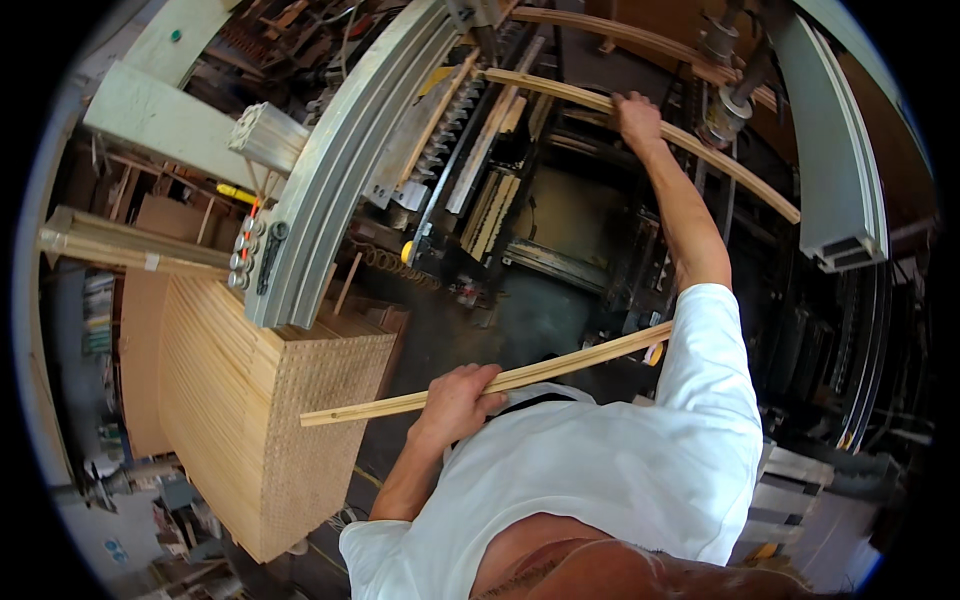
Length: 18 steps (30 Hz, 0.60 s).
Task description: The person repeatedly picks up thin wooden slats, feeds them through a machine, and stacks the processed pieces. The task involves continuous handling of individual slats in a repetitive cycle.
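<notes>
My left hand [458, 402] is closed around a long, grooved wooden strip [570, 363] close to my waist. One end of it reaches left toward a stack of wood, and the other passes behind my right sleeve. With my right arm stretched forward, my right hand [637, 118] grips a second long wooden strip [725, 167] that lies across the machine. Its fingers curl over the strip's far side and are partly hidden. Beyond, a further wooden strip [600, 32] runs across the machine's far side.
At the left stands a large stack of wooden strips [215, 370], end faces toward me. A curved-looking grey metal beam [350, 165] with push buttons rises beside it. A light grey panel [828, 140] bounds the right, near metal cylinders [725, 115]. Dark machine rails [555, 262] lie ahead.
</notes>
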### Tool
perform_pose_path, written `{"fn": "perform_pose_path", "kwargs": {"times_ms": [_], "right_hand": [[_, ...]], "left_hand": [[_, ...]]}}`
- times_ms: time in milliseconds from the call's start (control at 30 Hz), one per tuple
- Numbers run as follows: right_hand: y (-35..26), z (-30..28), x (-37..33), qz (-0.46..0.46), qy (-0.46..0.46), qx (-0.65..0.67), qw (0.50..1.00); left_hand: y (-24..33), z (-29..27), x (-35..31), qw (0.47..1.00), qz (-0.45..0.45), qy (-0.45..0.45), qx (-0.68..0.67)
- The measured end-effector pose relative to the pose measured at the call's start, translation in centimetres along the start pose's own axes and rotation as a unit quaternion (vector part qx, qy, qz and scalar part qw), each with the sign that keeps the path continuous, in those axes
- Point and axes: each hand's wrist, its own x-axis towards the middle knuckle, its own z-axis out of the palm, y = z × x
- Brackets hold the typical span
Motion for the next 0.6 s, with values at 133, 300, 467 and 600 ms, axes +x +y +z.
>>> {"fn": "perform_pose_path", "kwargs": {"times_ms": [133, 300, 467, 600], "right_hand": [[1.4, 1.2, 1.4, -0.005, 0.019, -0.013, 1.0], [-0.7, 1.1, 2.6, -0.027, 0.008, -0.008, 1.0], [-2.1, 1.1, 3.2, -0.033, 0.012, -0.01, 0.999], [-1.9, 1.0, 2.7, -0.026, 0.043, 0.019, 0.999]], "left_hand": [[-0.9, 0.1, -1.3, 0.998, -0.049, 0.046, -0.019], [-1.3, 0.3, -1.6, 0.994, -0.085, 0.062, -0.039], [-2.0, -0.1, -1.1, 0.991, -0.108, 0.061, -0.04], [-2.5, -0.8, -2.0, 0.99, -0.122, 0.072, -0.026]]}}
